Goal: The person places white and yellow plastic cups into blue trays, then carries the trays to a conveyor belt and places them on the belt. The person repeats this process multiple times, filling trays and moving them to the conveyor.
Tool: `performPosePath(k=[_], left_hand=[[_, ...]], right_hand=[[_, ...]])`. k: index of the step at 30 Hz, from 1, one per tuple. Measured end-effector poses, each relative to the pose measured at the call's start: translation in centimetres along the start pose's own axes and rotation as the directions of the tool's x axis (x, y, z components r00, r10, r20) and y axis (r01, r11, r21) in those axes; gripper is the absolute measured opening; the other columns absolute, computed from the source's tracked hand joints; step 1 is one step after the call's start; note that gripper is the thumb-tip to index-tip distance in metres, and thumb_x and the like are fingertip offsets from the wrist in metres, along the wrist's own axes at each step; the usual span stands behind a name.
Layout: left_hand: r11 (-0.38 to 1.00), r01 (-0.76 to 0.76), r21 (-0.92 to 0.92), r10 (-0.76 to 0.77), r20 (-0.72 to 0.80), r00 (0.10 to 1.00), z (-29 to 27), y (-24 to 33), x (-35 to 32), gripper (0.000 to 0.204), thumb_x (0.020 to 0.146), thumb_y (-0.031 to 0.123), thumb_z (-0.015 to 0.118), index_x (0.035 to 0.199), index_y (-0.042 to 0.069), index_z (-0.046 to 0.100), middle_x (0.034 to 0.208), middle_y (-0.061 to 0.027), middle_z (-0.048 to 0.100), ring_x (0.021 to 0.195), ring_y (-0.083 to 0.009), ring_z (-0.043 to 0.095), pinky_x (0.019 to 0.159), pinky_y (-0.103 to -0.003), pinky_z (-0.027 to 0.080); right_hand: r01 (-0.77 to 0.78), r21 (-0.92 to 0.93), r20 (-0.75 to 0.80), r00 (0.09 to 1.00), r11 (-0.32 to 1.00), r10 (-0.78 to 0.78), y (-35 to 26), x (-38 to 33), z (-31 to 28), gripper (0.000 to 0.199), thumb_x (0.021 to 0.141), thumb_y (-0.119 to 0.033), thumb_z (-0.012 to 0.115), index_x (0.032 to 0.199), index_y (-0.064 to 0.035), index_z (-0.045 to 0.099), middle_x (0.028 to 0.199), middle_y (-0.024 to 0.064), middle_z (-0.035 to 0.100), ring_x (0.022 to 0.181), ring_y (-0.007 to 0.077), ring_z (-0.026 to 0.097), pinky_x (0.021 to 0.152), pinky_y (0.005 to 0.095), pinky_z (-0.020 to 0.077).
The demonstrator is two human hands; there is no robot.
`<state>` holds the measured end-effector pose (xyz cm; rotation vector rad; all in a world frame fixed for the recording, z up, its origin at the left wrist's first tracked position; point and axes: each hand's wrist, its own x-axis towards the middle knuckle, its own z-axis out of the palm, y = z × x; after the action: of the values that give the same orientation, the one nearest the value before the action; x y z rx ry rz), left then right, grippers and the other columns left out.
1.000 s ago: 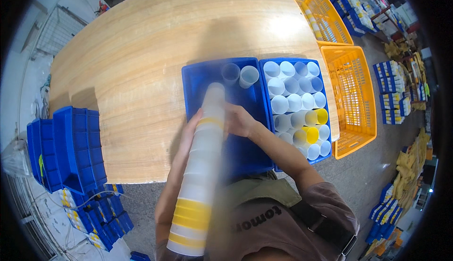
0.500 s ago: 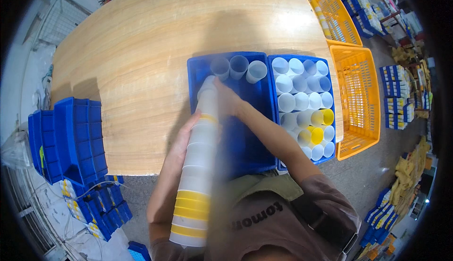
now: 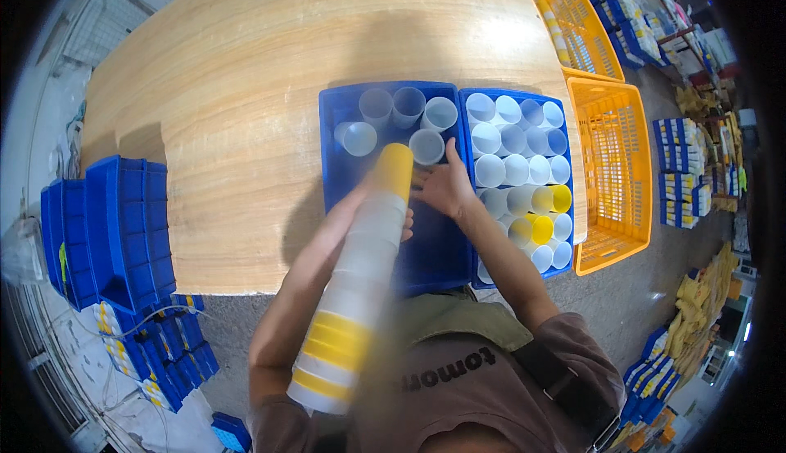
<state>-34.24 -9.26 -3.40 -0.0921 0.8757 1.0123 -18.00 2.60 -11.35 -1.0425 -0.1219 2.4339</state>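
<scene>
A long stack of nested plastic cups [image 3: 360,265], white with some yellow ones, slants across the front of me. My left hand [image 3: 350,206] is wrapped around it from behind, with fingertips showing on its right side. A yellow cup tops the upper end of the stack. My right hand [image 3: 448,189] is open just to the right of that end, thumb raised and apart from the fingers, close to a standing white cup [image 3: 427,148]. Several translucent cups stand at the far end of the blue bin [image 3: 438,261] beneath my hands; another cup [image 3: 359,139] leans at its left.
On the right, a second blue bin [image 3: 468,240] holds rows of white cups and a few yellow ones. Orange crates [image 3: 643,179] stand past the table's right edge. Empty blue bins [image 3: 135,232] are stacked left of the wooden table [image 3: 237,126].
Two more cups now stand in the bin, one at the left and one near my right hand. A yellow cup now tops the stack. My right hand has moved right, off the stack.
</scene>
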Motion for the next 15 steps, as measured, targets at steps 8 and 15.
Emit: performPosePath(k=[8, 15], left_hand=[[1.000, 0.013, -0.025, -0.013, -0.014, 1.000, -0.5, -0.5, -2.6, 0.056, 0.098, 0.046, 0.049, 0.126, -0.002, 0.049, 0.094, -0.0211, 0.065, 0.076, -0.0244, 0.068, 0.067, -0.035, 0.060], [0.965, -0.163, -0.204, 0.144, -0.103, 0.984, -1.9, -1.2, -4.2, 0.051, 0.097, 0.040, 0.053, 0.128, 0.000, 0.049, 0.100, -0.0191, 0.064, 0.078, -0.0250, 0.068, 0.065, -0.035, 0.060]], right_hand=[[-0.059, -0.185, 0.158, 0.983, 0.981, 0.089, 2.0, 1.8, -0.9, 0.060, 0.097, -0.057, 0.040, 0.131, -0.0078, 0.048, 0.126, 0.0082, 0.056, 0.115, 0.0241, 0.053, 0.104, 0.0421, 0.0358], [0.399, -0.754, 0.213, 0.900, 0.522, -0.380, 5.3, 3.6, -3.5, 0.055, 0.089, -0.031, 0.063, 0.136, -0.0070, 0.045, 0.128, 0.0158, 0.051, 0.119, 0.0312, 0.049, 0.100, 0.0475, 0.0388]])
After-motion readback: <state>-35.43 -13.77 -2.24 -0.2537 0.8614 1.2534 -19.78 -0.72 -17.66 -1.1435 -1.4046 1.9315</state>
